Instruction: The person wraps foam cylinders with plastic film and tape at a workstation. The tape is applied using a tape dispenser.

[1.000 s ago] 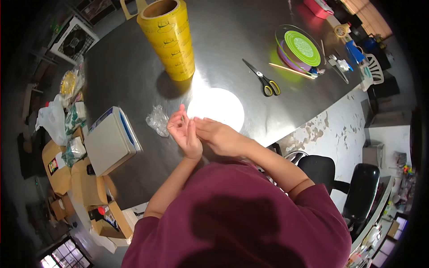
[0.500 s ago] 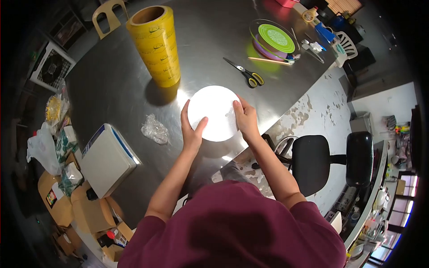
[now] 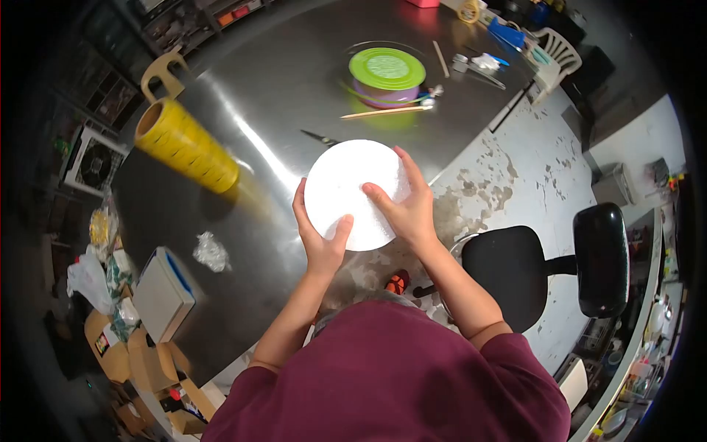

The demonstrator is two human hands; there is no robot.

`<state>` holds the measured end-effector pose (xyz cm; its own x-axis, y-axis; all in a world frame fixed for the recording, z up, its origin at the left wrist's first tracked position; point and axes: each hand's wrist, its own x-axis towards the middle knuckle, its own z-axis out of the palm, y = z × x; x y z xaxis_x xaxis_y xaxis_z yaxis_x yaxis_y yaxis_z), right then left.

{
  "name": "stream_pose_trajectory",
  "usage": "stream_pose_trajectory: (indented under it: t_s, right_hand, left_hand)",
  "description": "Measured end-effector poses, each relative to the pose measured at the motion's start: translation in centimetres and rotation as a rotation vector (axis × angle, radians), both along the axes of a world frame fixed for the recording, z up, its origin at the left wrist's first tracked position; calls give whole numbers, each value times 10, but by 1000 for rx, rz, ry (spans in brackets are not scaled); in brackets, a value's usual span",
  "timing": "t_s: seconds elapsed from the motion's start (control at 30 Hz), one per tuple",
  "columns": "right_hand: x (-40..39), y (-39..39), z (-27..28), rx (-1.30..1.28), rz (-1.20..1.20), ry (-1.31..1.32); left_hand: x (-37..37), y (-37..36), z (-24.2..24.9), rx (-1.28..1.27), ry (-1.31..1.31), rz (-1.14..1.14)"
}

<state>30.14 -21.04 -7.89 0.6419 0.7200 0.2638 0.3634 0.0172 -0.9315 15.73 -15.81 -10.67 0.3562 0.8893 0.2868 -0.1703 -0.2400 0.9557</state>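
Note:
A round white disc (image 3: 346, 177) is held between my two hands, raised near the edge of the metal table. My left hand (image 3: 322, 243) grips its lower left side, thumb on the face and fingers around the edge. On the right side, my right hand (image 3: 409, 208) holds it with the thumb across the face. Behind the disc lie the scissors (image 3: 318, 137), mostly hidden, with only the blade part showing. Farther back, a lime green round lid (image 3: 387, 68) tops a purple round item (image 3: 388, 96), with a wooden stick (image 3: 383, 113) in front.
The steel table (image 3: 243, 295) carries a yellow film roll (image 3: 188, 146) standing at the left, crumpled clear plastic (image 3: 211, 252) and a grey-white box (image 3: 163, 296). A black chair (image 3: 507, 276) stands at the right. Cardboard boxes (image 3: 151, 365) are at the lower left.
The view has shifted. The disc looks larger and closer, and now covers the scissors' handles. My right thumb has moved farther in over its face. A foot on the floor has come into view.

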Motion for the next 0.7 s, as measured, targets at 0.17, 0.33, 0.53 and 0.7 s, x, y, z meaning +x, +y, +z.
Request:
stream_pose_trajectory:
  t_s: [0.17,0.33,0.53,0.7]
  right_hand:
    - [89,-33,9,-28,21,-222]
    - [151,-46,16,-55,-4,-333]
    - [196,-22,-10,-249,-129,-339]
    - [228,-10,-5,-443,-291,-665]
  left_hand:
    - [84,-18,3,-11,-16,-82]
    - [143,-18,4,-324,-256,-254]
    - [203,-13,-6,-468,-57,-166]
    - [255,4,-15,-385,-17,-275]
